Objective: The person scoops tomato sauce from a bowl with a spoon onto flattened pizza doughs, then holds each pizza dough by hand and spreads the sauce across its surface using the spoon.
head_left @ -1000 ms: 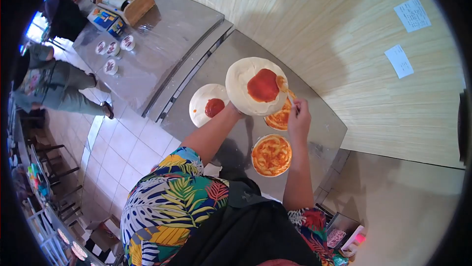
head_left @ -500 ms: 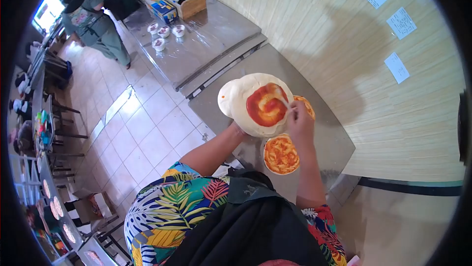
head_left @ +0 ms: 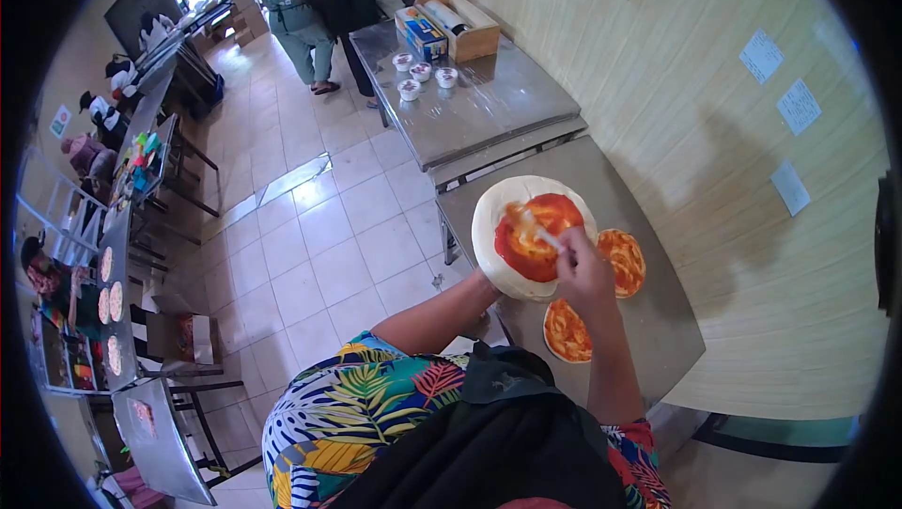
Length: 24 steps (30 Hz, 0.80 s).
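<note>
My left hand (head_left: 490, 288) supports a round pizza base (head_left: 487, 232) from beneath, its fingers mostly hidden under the dough. The base is tilted a little, with red sauce (head_left: 561, 211) spread over its middle. Closed round the handle of a pale spoon (head_left: 548, 237), my right hand (head_left: 584, 269) holds its blurred tip in the sauce near the left side. Two smaller sauced bases lie on the metal table below: one sauced base (head_left: 623, 263) right of my right hand, another sauced base (head_left: 567, 332) nearer me, partly covered by my forearm.
The metal table (head_left: 658, 321) stands against a wooden wall with paper notes (head_left: 799, 107). On the adjoining table (head_left: 507, 95) are several white cups (head_left: 446, 78), a blue-yellow box (head_left: 420, 34) and a wooden crate (head_left: 474, 39). People (head_left: 296, 20) stand beyond; long tables run along the left.
My view has swung left. The spoon has moved from the right part of the sauce to its left, spreading it. A second pale base behind the held one no longer shows.
</note>
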Each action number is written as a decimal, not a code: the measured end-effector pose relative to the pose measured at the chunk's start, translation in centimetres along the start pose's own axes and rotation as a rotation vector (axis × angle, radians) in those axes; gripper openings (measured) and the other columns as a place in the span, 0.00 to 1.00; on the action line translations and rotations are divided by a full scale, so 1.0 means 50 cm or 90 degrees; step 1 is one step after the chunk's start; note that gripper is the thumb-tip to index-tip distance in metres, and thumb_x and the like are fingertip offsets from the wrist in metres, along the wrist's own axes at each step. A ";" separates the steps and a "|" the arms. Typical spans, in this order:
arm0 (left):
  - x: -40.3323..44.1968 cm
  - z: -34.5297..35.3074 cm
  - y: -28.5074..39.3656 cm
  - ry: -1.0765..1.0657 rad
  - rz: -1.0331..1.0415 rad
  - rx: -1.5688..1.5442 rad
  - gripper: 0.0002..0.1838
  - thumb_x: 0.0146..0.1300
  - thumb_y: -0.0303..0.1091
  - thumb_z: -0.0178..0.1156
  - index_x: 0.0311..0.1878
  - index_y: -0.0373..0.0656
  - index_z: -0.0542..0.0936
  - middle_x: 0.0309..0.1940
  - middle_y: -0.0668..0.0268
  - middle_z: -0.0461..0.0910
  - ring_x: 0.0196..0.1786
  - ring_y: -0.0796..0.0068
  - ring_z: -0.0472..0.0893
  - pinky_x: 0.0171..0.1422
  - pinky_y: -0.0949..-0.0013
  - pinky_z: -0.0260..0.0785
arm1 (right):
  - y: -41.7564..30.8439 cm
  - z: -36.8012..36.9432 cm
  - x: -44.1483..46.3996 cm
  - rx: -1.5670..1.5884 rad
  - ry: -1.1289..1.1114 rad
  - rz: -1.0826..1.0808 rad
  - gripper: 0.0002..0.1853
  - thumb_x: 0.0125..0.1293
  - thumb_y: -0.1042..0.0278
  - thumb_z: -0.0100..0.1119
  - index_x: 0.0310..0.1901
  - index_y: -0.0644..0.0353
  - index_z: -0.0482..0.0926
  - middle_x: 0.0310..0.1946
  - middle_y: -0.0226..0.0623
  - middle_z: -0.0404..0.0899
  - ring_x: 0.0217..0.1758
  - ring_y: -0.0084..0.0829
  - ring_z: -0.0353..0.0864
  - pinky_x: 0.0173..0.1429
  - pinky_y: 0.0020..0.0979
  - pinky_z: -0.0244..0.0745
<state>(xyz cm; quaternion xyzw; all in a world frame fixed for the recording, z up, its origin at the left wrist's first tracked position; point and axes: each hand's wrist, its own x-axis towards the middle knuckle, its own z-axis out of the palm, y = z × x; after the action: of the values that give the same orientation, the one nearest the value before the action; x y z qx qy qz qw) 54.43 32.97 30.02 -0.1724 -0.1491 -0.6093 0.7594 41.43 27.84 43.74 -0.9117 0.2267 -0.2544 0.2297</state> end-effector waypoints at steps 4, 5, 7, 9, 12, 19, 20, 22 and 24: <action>-0.032 0.036 -0.005 0.062 0.026 0.030 0.29 0.71 0.52 0.43 0.69 0.45 0.63 0.67 0.55 0.66 0.67 0.56 0.68 0.71 0.48 0.61 | 0.000 -0.072 -0.051 0.047 -0.092 -0.060 0.03 0.61 0.74 0.54 0.37 0.59 0.73 0.25 0.42 0.75 0.25 0.38 0.79 0.30 0.36 0.71; -0.033 0.051 -0.007 0.051 0.022 0.043 0.28 0.72 0.51 0.42 0.69 0.45 0.63 0.66 0.54 0.66 0.67 0.56 0.69 0.70 0.48 0.62 | 0.029 -0.092 -0.051 0.037 -0.070 -0.035 0.03 0.61 0.75 0.54 0.36 0.59 0.73 0.25 0.42 0.75 0.24 0.38 0.78 0.30 0.36 0.70; -0.029 0.083 -0.018 0.024 0.020 0.047 0.28 0.72 0.50 0.42 0.69 0.45 0.63 0.66 0.54 0.66 0.66 0.56 0.70 0.70 0.49 0.64 | 0.036 -0.115 -0.044 -0.002 -0.007 0.004 0.02 0.61 0.74 0.53 0.35 0.60 0.72 0.24 0.41 0.75 0.24 0.37 0.78 0.31 0.35 0.70; -0.028 0.091 -0.034 0.023 0.001 0.021 0.28 0.72 0.51 0.42 0.69 0.46 0.63 0.67 0.54 0.66 0.66 0.56 0.70 0.70 0.50 0.64 | 0.052 -0.075 -0.026 -0.008 0.056 -0.029 0.01 0.61 0.74 0.53 0.35 0.60 0.72 0.23 0.41 0.74 0.24 0.37 0.78 0.30 0.35 0.70; -0.019 0.079 -0.063 0.072 -0.023 0.044 0.29 0.71 0.51 0.43 0.69 0.46 0.62 0.67 0.54 0.65 0.66 0.56 0.69 0.70 0.50 0.63 | 0.011 -0.054 -0.050 -0.009 0.052 -0.059 0.01 0.61 0.74 0.53 0.35 0.60 0.72 0.23 0.41 0.74 0.24 0.36 0.78 0.31 0.34 0.70; -0.030 0.074 -0.078 0.050 -0.044 0.057 0.29 0.70 0.51 0.46 0.68 0.45 0.63 0.65 0.54 0.67 0.64 0.56 0.72 0.69 0.50 0.65 | 0.030 -0.173 -0.107 0.098 -0.103 -0.012 0.04 0.58 0.78 0.54 0.36 0.63 0.74 0.25 0.42 0.76 0.26 0.36 0.80 0.34 0.31 0.73; -0.029 0.067 -0.081 0.061 -0.052 0.039 0.29 0.70 0.51 0.47 0.68 0.45 0.64 0.65 0.54 0.68 0.64 0.56 0.72 0.69 0.50 0.65 | 0.033 -0.179 -0.111 0.115 -0.146 0.012 0.04 0.58 0.78 0.55 0.35 0.63 0.75 0.26 0.43 0.76 0.27 0.36 0.80 0.35 0.31 0.74; -0.022 0.060 -0.092 0.072 -0.069 0.019 0.29 0.70 0.51 0.47 0.67 0.44 0.65 0.64 0.55 0.69 0.63 0.56 0.72 0.69 0.49 0.65 | 0.021 -0.149 -0.101 0.097 -0.127 -0.072 0.04 0.58 0.78 0.55 0.36 0.63 0.75 0.27 0.42 0.77 0.28 0.37 0.80 0.35 0.31 0.74; -0.019 0.069 -0.106 0.044 -0.039 0.016 0.28 0.69 0.51 0.48 0.67 0.45 0.66 0.63 0.55 0.70 0.63 0.56 0.72 0.69 0.49 0.65 | -0.001 -0.118 -0.079 0.075 -0.103 -0.162 0.04 0.59 0.78 0.55 0.36 0.62 0.74 0.29 0.42 0.77 0.29 0.37 0.80 0.35 0.31 0.74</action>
<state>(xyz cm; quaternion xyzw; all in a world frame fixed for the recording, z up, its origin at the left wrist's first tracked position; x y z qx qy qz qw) 49.00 34.30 33.11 -0.1369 -0.1356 -0.6361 0.7472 35.09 28.21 46.86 -0.9354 0.0749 -0.2198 0.2667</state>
